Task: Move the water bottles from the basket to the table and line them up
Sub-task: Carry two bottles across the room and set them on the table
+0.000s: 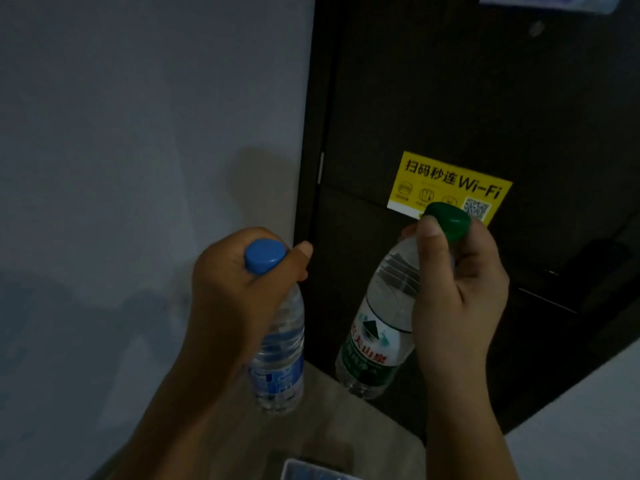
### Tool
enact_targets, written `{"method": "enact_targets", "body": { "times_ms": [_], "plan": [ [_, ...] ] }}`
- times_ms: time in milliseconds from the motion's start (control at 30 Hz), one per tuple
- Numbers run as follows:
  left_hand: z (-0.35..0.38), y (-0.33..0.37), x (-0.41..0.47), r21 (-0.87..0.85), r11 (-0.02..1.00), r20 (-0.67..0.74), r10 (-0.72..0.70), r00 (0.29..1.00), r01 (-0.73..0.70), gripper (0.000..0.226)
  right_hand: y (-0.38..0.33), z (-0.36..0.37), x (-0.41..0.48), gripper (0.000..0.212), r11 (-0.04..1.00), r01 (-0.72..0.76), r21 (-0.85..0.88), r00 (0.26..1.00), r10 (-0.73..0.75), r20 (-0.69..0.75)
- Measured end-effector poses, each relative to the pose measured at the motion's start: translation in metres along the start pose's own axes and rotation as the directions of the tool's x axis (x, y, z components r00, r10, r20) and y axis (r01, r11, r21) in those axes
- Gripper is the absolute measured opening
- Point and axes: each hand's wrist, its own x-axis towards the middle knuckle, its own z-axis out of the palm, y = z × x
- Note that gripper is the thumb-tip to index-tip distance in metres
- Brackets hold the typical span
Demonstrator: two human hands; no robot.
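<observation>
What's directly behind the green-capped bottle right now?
A dark cabinet door with a yellow Wi-Fi sticker; the green cap and right hand cover the sticker's lower edge.

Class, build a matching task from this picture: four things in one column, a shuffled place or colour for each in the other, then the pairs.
1 blue-capped bottle
2 green-capped bottle
3 Wi-Fi sticker
4 table

A yellow, on the dark panel
B gripped by the right hand
C beige, low in view
D gripped by the left hand

Pairs: 1-D, 2-B, 3-A, 4-C
</observation>
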Motion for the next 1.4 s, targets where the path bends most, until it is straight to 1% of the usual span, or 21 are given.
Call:
{"method": "enact_targets", "body": {
  "times_ms": [67,133,200,300,400,467,567,633,700,767,833,900,967,1033,1167,1300,1400],
  "plan": [
    [-0.004,0.012,0.002,0.028,0.999,-0.038,0.021,0.999,-0.02,0.027,-0.007,0.004,0.007,0.018,0.999,0.013,0.035,1.0,-0.013,0.02],
    [-0.007,0.019,0.004,0.144,0.988,-0.091,0.073,0.993,-0.059,0.025,-0.011,0.007,0.014,0.02,0.998,0.016,0.063,0.999,-0.019,0.04],
    [-0.008,0.027,0.005,0.218,0.975,-0.143,0.078,0.987,-0.045,0.025,-0.011,0.009,0.019,0.024,0.996,0.017,0.093,0.997,-0.024,0.069],
    [-0.005,0.04,-0.001,0.203,0.979,-0.261,0.041,0.965,0.014,0.029,-0.013,0.009,0.03,0.021,0.967,-0.018,0.254,0.986,-0.024,0.163],
    [-0.004,0.05,-0.01,0.11,0.993,-0.32,0.008,0.947,0.029,0.032,-0.013,0.015,0.036,0.024,0.949,-0.028,0.314,0.967,-0.054,0.251],
    [-0.008,0.058,-0.021,0.102,0.994,-0.41,0.007,0.912,0.038,0.031,-0.014,0.023,0.036,0.024,0.925,-0.051,0.376,0.94,-0.083,0.331],
    [-0.022,0.07,-0.047,0.187,0.979,-0.546,0.035,0.837,0.081,0.029,-0.019,0.043,0.026,0.023,0.903,-0.107,0.415,0.894,-0.095,0.438],
    [-0.036,0.082,-0.068,0.257,0.957,-0.625,0.058,0.779,0.135,0.028,-0.029,0.056,0.013,0.022,0.886,-0.16,0.434,0.867,-0.083,0.49],
    [-0.049,0.095,-0.091,0.328,0.925,-0.68,0.089,0.728,0.193,0.028,-0.042,0.068,-0.004,0.021,0.868,-0.197,0.456,0.848,-0.083,0.524],
    [-0.063,0.109,-0.114,0.401,0.881,-0.722,0.134,0.678,0.252,0.028,-0.06,0.077,-0.023,0.027,0.86,-0.213,0.464,0.806,-0.114,0.581],
    [-0.077,0.125,-0.14,0.457,0.832,-0.762,0.184,0.621,0.315,0.028,-0.081,0.083,-0.045,0.027,0.798,-0.278,0.534,0.752,-0.166,0.638],
    [-0.091,0.143,-0.169,0.455,0.819,-0.809,0.216,0.546,0.35,0.028,-0.106,0.088,-0.068,0.023,0.738,-0.312,0.598,0.709,-0.239,0.663],
    [-0.102,0.157,-0.194,0.436,0.825,-0.84,0.232,0.49,0.358,0.026,-0.128,0.092,-0.087,0.022,0.7,-0.327,0.635,0.673,-0.299,0.676],
    [-0.114,0.178,-0.228,0.419,0.823,-0.876,0.255,0.411,0.383,0.022,-0.159,0.095,-0.116,0.021,0.653,-0.358,0.667,0.628,-0.36,0.69],
    [-0.138,0.221,-0.307,0.423,0.77,-0.905,0.331,0.269,0.477,0.016,-0.224,0.087,-0.183,0.025,0.571,-0.449,0.688,0.555,-0.425,0.715],
    [-0.15,0.268,-0.386,0.426,0.697,-0.895,0.419,0.155,0.577,0.014,-0.284,0.064,-0.251,0.027,0.508,-0.523,0.685,0.48,-0.488,0.729],
    [-0.156,0.298,-0.442,0.408,0.633,-0.874,0.478,0.082,0.658,0.019,-0.325,0.044,-0.296,0.027,0.453,-0.575,0.681,0.437,-0.534,0.724]
  ]
}}
